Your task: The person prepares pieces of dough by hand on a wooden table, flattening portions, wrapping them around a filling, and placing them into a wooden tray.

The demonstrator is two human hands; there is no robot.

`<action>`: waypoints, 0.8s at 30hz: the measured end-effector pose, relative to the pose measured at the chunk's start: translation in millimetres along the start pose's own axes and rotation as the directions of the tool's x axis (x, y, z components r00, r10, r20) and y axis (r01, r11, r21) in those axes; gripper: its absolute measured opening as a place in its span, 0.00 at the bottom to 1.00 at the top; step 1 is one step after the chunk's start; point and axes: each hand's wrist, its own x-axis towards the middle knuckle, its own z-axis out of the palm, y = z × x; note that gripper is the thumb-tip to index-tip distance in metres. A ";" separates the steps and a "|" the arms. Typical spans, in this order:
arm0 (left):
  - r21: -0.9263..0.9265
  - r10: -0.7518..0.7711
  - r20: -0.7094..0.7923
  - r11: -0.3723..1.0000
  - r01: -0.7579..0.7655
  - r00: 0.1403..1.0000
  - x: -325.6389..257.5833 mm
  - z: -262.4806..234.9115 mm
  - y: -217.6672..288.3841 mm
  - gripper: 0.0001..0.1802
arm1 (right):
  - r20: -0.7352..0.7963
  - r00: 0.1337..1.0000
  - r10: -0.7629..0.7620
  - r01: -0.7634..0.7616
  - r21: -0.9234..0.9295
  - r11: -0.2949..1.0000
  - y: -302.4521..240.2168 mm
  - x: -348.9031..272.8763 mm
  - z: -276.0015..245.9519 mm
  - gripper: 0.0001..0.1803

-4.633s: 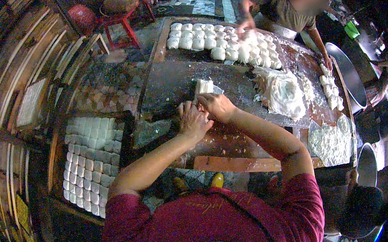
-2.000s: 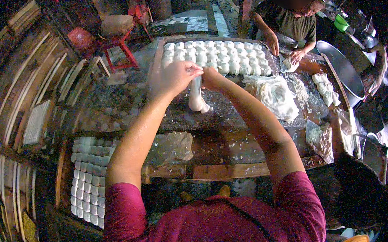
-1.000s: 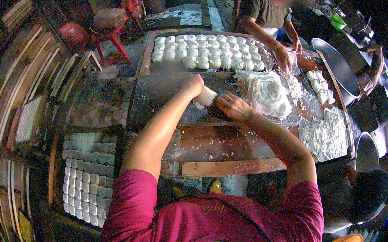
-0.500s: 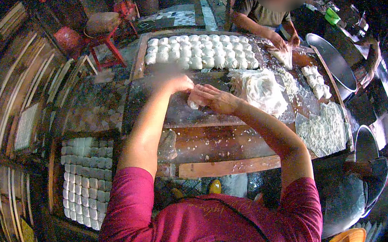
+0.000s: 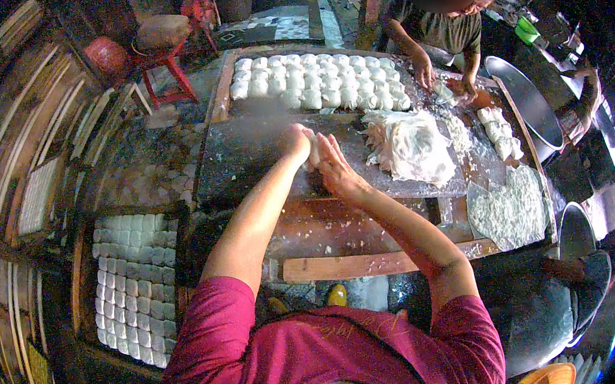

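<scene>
My left hand point(image 5: 300, 144) is closed around a small white bundle point(image 5: 312, 154) above the dark board. Pressed flat against its right side, with fingers straight and together, is my right hand point(image 5: 339, 170). Much of the bundle is hidden between the palms. Just right of my hands lies a pile of thin white cloths point(image 5: 411, 147). Beyond them, rows of rounded white blocks point(image 5: 314, 79) that look cloth-wrapped stand on the table point(image 5: 348, 221). A spread of white crumbly curd point(image 5: 508, 208) lies on the table's right end.
Across the table a co-worker point(image 5: 449, 38) handles a white piece. Near that person lie a few white bundles point(image 5: 500, 133) beside a large metal basin point(image 5: 527, 101). To my left is a wooden tray point(image 5: 76, 291) of white blocks. A red stool point(image 5: 174, 75) stands farther back.
My hands have come together, turned more upright and shifted slightly right, with the bundle pressed between the palms. Across the table, the co-worker's hands have lowered and moved apart.
</scene>
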 end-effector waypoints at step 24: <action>0.085 0.676 0.213 0.707 -0.702 0.706 -47.1 -71.1 78.1 0.30 | -0.274 0.816 0.509 -0.408 0.350 0.843 14.0 2.2 -88.8 0.19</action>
